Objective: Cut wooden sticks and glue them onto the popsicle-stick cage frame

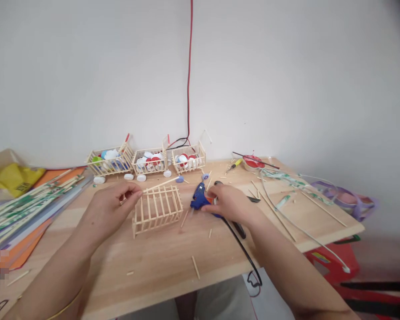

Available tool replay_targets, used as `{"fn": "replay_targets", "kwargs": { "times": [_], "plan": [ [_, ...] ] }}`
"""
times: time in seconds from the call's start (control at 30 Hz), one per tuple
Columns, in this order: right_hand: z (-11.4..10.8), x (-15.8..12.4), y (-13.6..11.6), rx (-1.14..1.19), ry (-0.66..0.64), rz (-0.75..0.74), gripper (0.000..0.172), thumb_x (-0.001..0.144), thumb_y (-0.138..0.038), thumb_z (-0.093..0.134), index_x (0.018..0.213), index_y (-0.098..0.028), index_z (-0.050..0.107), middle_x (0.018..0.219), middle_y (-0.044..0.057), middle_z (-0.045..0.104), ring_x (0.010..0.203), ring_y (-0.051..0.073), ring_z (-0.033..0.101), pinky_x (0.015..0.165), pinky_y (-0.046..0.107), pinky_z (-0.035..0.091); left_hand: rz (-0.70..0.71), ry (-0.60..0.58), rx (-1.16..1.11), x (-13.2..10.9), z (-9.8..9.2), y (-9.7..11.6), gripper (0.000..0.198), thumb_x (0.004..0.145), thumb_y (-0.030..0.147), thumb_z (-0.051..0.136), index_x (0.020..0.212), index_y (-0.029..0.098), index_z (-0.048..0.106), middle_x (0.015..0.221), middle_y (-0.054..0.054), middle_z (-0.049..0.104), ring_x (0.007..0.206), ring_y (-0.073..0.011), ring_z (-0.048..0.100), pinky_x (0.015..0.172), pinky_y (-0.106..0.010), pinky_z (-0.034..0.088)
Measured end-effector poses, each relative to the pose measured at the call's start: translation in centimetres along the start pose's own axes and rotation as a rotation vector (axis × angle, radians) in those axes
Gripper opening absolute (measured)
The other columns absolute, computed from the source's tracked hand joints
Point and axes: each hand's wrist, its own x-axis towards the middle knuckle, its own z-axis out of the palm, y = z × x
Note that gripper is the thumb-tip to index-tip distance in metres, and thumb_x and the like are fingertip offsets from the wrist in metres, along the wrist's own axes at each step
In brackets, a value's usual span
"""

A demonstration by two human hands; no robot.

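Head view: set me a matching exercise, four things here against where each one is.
1 glue gun
2 stick frame
3 stick carts
4 red cable

A hangs down the wall
B under the right hand
C beside the left hand
D in a row at the back of the table

Pairs: 1-B, 2-C, 3-D, 4-A

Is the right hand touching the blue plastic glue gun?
Touching. The head view shows the right hand lying over the blue plastic glue gun, its fingers covering the handle.
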Motion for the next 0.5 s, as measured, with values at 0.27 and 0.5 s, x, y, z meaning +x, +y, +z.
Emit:
{"fn": "replay_targets", "kwargs": {
  "times": [0.27, 0.5],
  "plan": [
    [2.7, -0.1, -1.1, -0.052, -0.062, 0.101, 0.023, 0.072, -0.03, 0.062, 0.091, -0.015, 0.061, 0.099, 0.011, 0.06, 0.084, 0.023, 0.062, 0.065, 0.028, 0.043, 0.156, 0.092, -0.036, 0.2, 1.0, -0.4, 0.035, 0.093, 0.032, 0.034, 0.103, 0.015, 0.064, 0.092, -0.009, 0.063, 0.087, -0.021, 0.061, 0.075, -0.03, 0.047],
    [-0.3, -0.9, -0.5, 0.645, 0.131, 0.009, 0.025, 0.074, -0.024, 0.058, 0.098, -0.019, 0.054, 0.092, 0.004, 0.062, 0.078, 0.016, 0.059, 0.071, 0.028, 0.046, -0.082, 0.098, -0.152, -0.3, 0.4, 0.5, 0.028, 0.093, 0.036, 0.037, 0.101, 0.017, 0.055, 0.079, -0.003, 0.059, 0.075, -0.0177, 0.056, 0.072, -0.029, 0.045]
  ]
}}
